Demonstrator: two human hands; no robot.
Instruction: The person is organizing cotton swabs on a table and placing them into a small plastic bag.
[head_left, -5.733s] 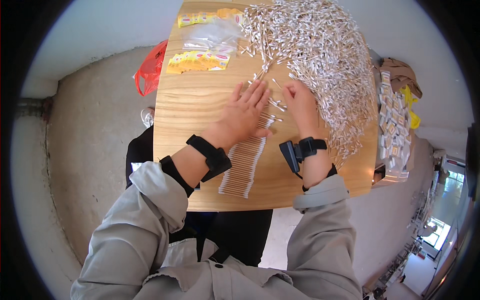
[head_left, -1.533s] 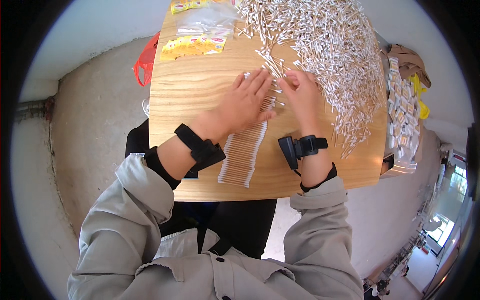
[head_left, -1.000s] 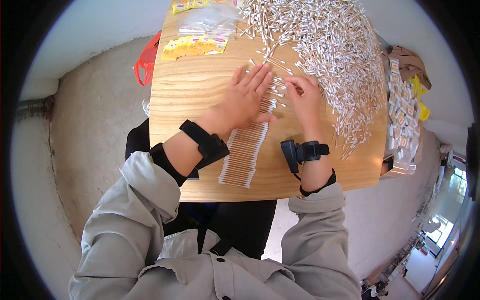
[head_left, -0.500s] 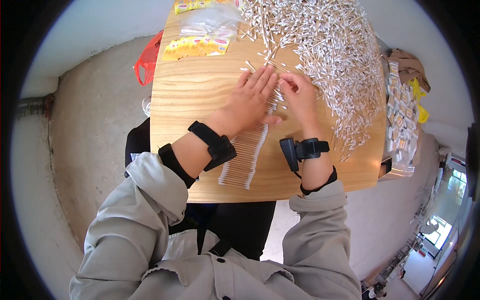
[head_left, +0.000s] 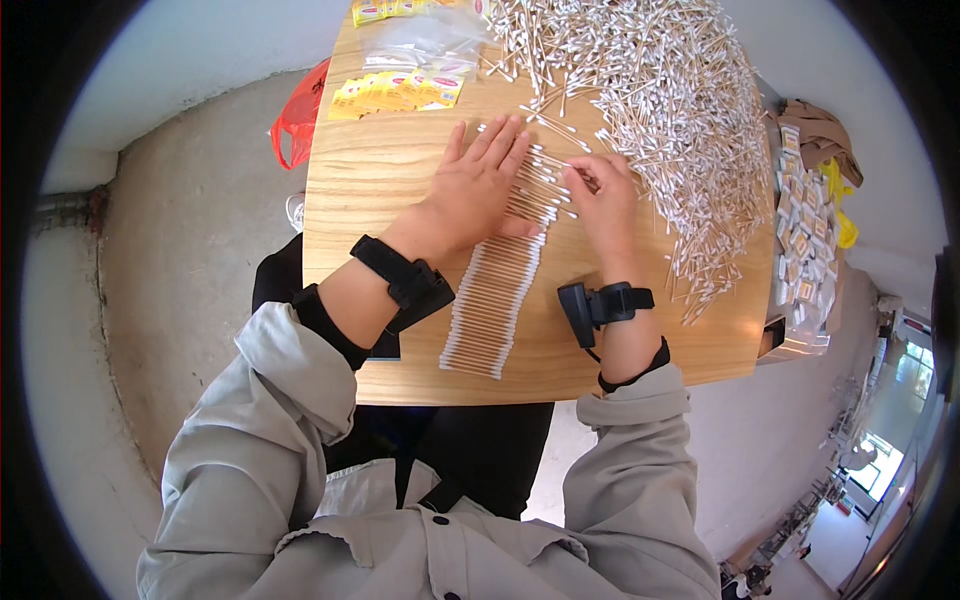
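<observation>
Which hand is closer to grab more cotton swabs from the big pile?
Probably the right hand: it sits at the edge of the big pile, fingertips on loose swabs. The left hand lies flat on the neat row, farther from the pile.

Small packing workshop — wooden counter (head_left: 400, 180) heaped with loose cotton swabs (head_left: 670, 90), stacks of yellow sachets (head_left: 400, 92), bare concrete floor (head_left: 190, 250).
</observation>
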